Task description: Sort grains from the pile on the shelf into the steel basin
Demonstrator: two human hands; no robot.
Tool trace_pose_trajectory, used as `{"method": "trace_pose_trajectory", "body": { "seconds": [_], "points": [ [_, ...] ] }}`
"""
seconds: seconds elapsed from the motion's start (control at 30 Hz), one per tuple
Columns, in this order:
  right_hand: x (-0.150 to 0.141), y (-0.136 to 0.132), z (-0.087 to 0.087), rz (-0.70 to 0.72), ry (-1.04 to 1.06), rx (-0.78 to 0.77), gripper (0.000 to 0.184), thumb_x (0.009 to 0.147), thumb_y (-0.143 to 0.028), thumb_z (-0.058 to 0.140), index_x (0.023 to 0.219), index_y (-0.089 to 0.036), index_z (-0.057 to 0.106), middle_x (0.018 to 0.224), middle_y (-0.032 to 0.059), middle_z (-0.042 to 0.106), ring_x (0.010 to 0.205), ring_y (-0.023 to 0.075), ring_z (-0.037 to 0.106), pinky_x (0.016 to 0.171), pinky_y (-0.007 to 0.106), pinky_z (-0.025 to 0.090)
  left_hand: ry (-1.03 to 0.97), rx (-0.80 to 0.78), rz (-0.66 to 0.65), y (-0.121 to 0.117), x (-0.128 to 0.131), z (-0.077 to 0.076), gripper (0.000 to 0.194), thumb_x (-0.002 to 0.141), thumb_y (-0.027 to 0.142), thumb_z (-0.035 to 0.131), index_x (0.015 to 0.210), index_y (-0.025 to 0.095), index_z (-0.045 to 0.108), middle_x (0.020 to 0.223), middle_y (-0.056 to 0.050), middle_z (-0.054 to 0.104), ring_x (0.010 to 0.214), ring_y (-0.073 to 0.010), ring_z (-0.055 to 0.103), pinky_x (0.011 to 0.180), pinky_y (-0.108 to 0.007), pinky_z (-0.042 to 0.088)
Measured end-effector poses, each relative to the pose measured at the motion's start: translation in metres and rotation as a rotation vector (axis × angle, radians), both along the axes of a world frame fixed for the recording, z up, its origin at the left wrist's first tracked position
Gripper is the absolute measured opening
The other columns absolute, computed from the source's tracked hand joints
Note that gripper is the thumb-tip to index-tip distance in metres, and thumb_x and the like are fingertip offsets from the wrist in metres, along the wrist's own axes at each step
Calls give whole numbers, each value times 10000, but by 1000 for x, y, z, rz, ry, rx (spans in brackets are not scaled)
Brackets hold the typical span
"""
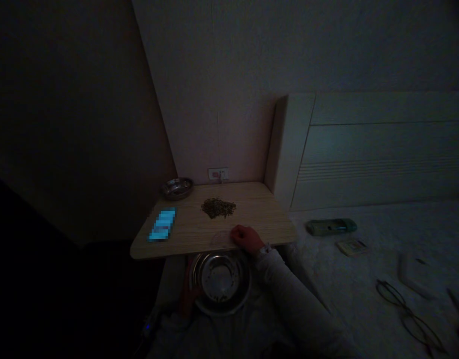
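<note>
My right hand [247,239] is closed at the front of the wooden tabletop, its fingers around one side of a faint, see-through plastic piece [220,239] that lies low against the surface. Beyond it sits a loose pile of small brownish grains or seeds [218,207]. Below the table's front edge is a wide metal basin [244,289], with a few dark bits on its bottom. My left hand [189,294] grips the basin's left rim; the dim light blurs its fingers.
A small metal bowl [177,188] stands at the back left of the table [255,199], behind a lit phone [162,224]. On the bed at right lie a greenish case [331,227], a small pale box [352,247] and glasses [409,314]. A socket [218,173] is on the wall.
</note>
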State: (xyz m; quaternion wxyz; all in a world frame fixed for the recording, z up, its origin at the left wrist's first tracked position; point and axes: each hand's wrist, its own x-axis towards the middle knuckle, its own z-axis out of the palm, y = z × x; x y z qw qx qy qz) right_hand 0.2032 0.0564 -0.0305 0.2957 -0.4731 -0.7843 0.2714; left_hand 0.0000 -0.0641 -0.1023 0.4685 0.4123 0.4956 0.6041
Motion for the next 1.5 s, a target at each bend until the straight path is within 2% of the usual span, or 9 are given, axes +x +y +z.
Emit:
{"method": "trace_pose_trajectory", "body": {
  "seconds": [0.17,0.47,0.7,0.87,1.0,1.23,1.5],
  "points": [
    [0,1,0,-4,-13,5,189,679,-312,499,770,-164,573,645,0,585,584,83,501,548,188,355,-7,-38,-8,-1,0,2,759,535,213,601,1234,213,303,1293,-49,359,1190,-221,256,971,-337,217],
    [1,1,-1,-6,-28,16,193,675,-310,499,776,-163,572,657,6,589,593,86,502,550,190,351,-33,-19,-7,-3,1,9,736,509,189,602,1204,206,364,1263,-38,406,1181,-224,276,957,-322,248],
    [1,0,0,-19,-42,18,205,683,-321,485,791,-169,572,661,8,593,598,94,510,555,197,353,-47,-80,-4,-4,3,9,770,506,196,598,1227,215,328,1244,-36,429,1157,-242,319,952,-343,259],
    [0,0,0,-10,-12,10,199,683,-321,487,771,-165,573,659,10,593,598,92,510,556,195,356,-56,-63,-25,-3,3,7,757,544,192,578,1243,205,288,1308,-45,332,1188,-229,262,969,-343,222],
    [0,-1,2,-2,3,0,190,678,-301,491,768,-155,572,654,12,589,589,89,506,550,191,359,-67,-101,5,-3,2,6,736,524,203,591,1216,195,341,1269,-58,394,1181,-249,271,959,-363,237],
    [0,-1,2,-9,-5,-4,201,676,-316,492,771,-159,574,655,11,588,590,92,505,545,195,353,-107,-78,23,-1,1,5,733,472,191,616,1174,199,406,1220,-54,457,1161,-248,312,951,-353,253],
    [0,0,0,-18,-24,2,202,679,-315,483,774,-161,574,653,10,592,591,90,508,551,193,351,-71,-140,20,-2,2,9,711,484,197,604,1170,203,416,1184,-51,493,1131,-249,358,929,-350,281]
  ]
}}
